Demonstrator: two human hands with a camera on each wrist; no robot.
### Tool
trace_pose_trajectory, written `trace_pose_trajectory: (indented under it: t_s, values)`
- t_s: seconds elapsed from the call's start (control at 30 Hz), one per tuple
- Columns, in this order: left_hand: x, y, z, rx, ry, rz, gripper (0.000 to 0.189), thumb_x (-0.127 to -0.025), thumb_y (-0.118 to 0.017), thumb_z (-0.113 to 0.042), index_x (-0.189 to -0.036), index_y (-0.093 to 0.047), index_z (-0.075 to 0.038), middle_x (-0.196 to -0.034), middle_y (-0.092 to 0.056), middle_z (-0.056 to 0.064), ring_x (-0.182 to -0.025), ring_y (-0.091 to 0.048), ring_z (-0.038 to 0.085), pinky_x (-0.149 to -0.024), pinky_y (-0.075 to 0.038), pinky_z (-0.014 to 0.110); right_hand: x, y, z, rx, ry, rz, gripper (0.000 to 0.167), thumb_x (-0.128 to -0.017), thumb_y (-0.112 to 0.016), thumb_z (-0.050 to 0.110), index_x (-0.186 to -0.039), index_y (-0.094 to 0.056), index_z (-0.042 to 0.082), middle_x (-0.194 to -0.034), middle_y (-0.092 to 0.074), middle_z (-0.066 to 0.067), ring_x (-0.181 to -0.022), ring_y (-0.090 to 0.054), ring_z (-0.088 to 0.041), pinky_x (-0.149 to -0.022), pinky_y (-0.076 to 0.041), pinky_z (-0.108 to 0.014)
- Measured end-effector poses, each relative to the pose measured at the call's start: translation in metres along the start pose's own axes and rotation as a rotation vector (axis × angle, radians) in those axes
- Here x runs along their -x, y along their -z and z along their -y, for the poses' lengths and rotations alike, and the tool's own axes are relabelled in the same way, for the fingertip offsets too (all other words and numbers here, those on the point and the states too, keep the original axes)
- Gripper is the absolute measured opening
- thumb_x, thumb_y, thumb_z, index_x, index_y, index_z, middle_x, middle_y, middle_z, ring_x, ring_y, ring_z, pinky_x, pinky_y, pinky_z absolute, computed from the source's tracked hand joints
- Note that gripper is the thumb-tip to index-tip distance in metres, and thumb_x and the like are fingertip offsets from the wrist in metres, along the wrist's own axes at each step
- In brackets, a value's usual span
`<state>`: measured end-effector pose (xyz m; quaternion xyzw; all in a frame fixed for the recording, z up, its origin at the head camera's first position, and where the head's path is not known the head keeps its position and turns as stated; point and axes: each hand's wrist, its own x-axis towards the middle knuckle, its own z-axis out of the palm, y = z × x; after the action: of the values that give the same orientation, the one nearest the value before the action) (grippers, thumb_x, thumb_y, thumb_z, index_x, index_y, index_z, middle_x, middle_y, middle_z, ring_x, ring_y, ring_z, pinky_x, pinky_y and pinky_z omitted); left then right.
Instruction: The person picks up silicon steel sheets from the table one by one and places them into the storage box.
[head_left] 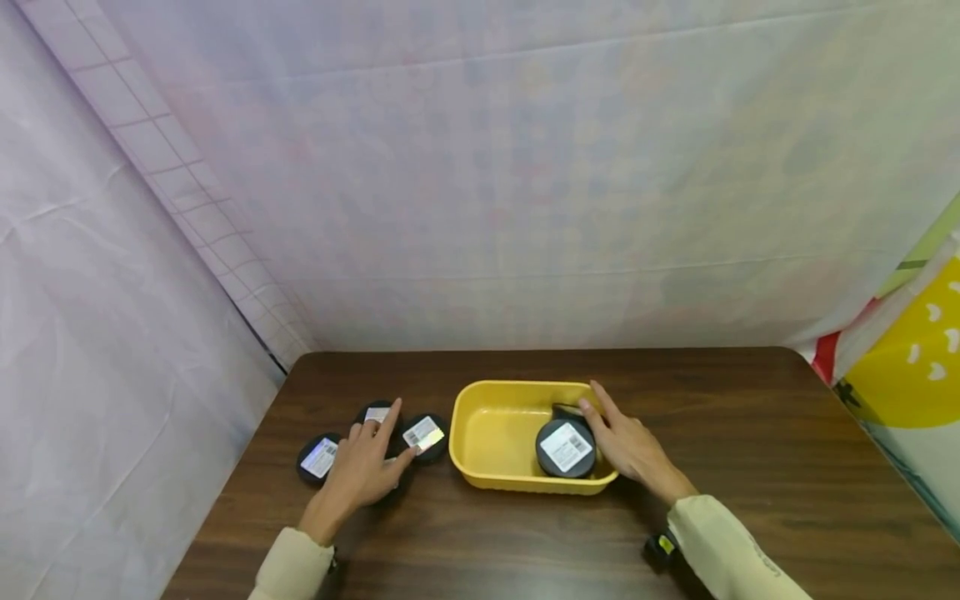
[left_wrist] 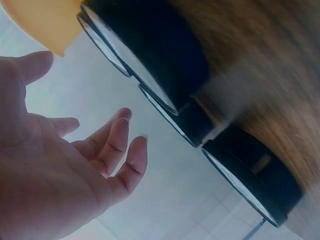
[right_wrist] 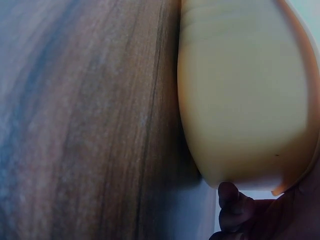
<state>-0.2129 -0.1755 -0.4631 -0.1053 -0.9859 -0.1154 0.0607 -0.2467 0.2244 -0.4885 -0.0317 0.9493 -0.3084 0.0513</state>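
Observation:
My left hand (head_left: 362, 468) hovers over a group of round black tins with white labels, fingers spread and slightly bent, holding nothing. One labelled tin (head_left: 425, 437) lies by its thumb, another tin (head_left: 318, 457) to its left, and a third tin (head_left: 375, 410) behind its fingers; one more is mostly hidden under the hand. In the left wrist view the palm (left_wrist: 55, 175) is apart from the tins. My right hand (head_left: 630, 446) grips the right end of a yellow plastic basin (head_left: 487, 482), thumb over the rim. Inside, a labelled black tin (head_left: 566, 448) overlaps another dark piece behind it.
The dark wood table (head_left: 480, 550) bears everything. A small black object with a yellow-green mark (head_left: 663, 547) is near the right sleeve. Behind the table's far edge hangs a pale curtain (head_left: 525, 208), with another white sheet (head_left: 112, 375) on the left.

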Motion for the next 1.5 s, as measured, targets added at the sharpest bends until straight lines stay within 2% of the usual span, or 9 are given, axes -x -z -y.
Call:
trace_pose_trajectory:
  t_s: [0.23,0.33,0.57,0.9,1.13,1.37,1.5]
  values:
    - [0.007,-0.005,0.006,-0.046,0.004,-0.005,0.082,-0.094,-0.059,-0.054,-0.159,-0.024,-0.017,-0.12,-0.058,0.021,-0.098,-0.053,0.035,-0.077,-0.047,0.051,0.001,0.0,0.002,-0.005,-0.005,0.002,0.08,-0.097,-0.014,0.073,-0.161,-0.007,0.026,-0.144,-0.046,-0.032,-0.118,-0.054,-0.054,-0.092,-0.043,-0.065]
    - [0.008,-0.006,0.008,-0.054,0.007,0.005,0.082,-0.094,-0.058,-0.056,-0.159,-0.025,-0.018,-0.122,-0.059,0.022,-0.099,-0.053,0.036,-0.079,-0.047,0.053,0.002,0.001,0.002,-0.004,-0.007,0.0,0.08,-0.097,-0.014,0.073,-0.161,-0.008,0.025,-0.144,-0.045,-0.032,-0.119,-0.053,-0.055,-0.092,-0.043,-0.065]
    - [0.015,-0.01,0.013,-0.031,0.021,0.031,0.088,-0.09,-0.058,-0.065,-0.159,-0.025,-0.021,-0.127,-0.058,0.025,-0.111,-0.053,0.041,-0.093,-0.043,0.062,0.002,0.001,0.002,0.002,-0.003,-0.004,0.08,-0.097,-0.014,0.072,-0.161,-0.008,0.024,-0.143,-0.046,-0.033,-0.118,-0.054,-0.054,-0.092,-0.044,-0.065]
    - [0.02,-0.015,0.012,-0.074,0.056,0.111,0.099,-0.082,-0.054,-0.078,-0.159,-0.024,-0.025,-0.13,-0.056,0.022,-0.119,-0.051,0.044,-0.096,-0.041,0.064,0.001,0.001,0.001,0.002,0.004,-0.008,0.079,-0.098,-0.015,0.071,-0.161,-0.007,0.025,-0.144,-0.045,-0.032,-0.12,-0.052,-0.055,-0.093,-0.043,-0.065]
    - [0.023,-0.022,0.013,-0.134,0.06,0.137,0.102,-0.08,-0.05,-0.083,-0.16,-0.021,-0.027,-0.129,-0.057,0.021,-0.12,-0.052,0.041,-0.094,-0.043,0.063,0.002,0.0,0.001,0.008,0.003,-0.009,0.08,-0.098,-0.015,0.071,-0.161,-0.008,0.024,-0.144,-0.045,-0.032,-0.119,-0.053,-0.055,-0.092,-0.043,-0.065]
    - [0.024,-0.024,0.014,-0.15,0.046,0.137,0.103,-0.079,-0.049,-0.085,-0.16,-0.02,-0.027,-0.128,-0.056,0.022,-0.119,-0.053,0.04,-0.092,-0.043,0.064,0.002,0.0,0.001,0.009,-0.004,-0.01,0.08,-0.097,-0.015,0.072,-0.161,-0.008,0.025,-0.145,-0.044,-0.031,-0.121,-0.051,-0.055,-0.093,-0.042,-0.065]
    - [0.023,-0.025,0.014,-0.17,0.042,0.157,0.105,-0.079,-0.049,-0.085,-0.16,-0.019,-0.026,-0.126,-0.056,0.022,-0.118,-0.054,0.04,-0.09,-0.044,0.063,0.002,0.001,0.002,0.007,-0.001,-0.01,0.08,-0.098,-0.015,0.072,-0.161,-0.008,0.024,-0.145,-0.044,-0.031,-0.12,-0.052,-0.055,-0.093,-0.043,-0.065]
